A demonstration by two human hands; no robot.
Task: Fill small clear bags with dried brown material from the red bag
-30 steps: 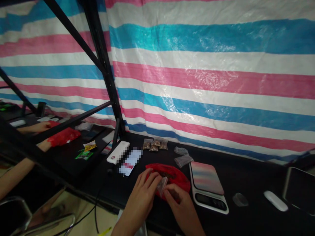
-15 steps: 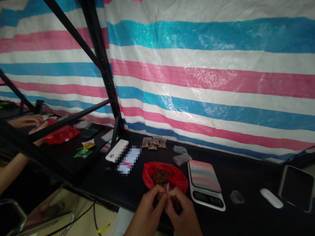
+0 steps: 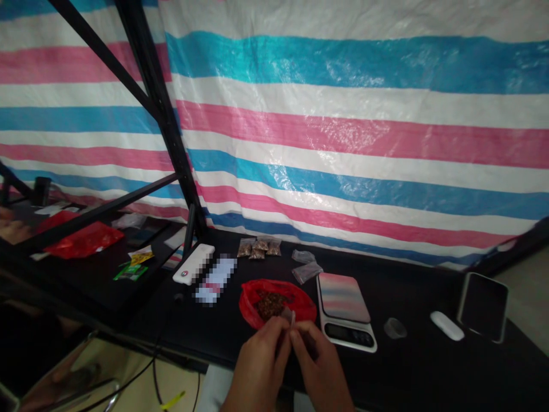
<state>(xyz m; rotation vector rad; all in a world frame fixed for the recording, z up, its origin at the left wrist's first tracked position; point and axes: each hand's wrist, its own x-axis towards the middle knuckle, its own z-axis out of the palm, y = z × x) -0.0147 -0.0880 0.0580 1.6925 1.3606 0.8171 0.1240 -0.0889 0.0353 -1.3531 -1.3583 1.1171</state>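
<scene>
Red plastic bag of brown crumbled bits lies open on the black counter, just beyond the left hand and right hand, both closed, their fingertips pinching a small clear bag upright above its edge (a firm, even pinch suits such thin plastic).

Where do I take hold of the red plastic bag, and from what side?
Take the red plastic bag by its bunched left rim, coming from the left. The brown flakes heap in the open middle, so that rim is the free grip, while your left hand and right hand pinch a small clear bag over the near edge.
</scene>
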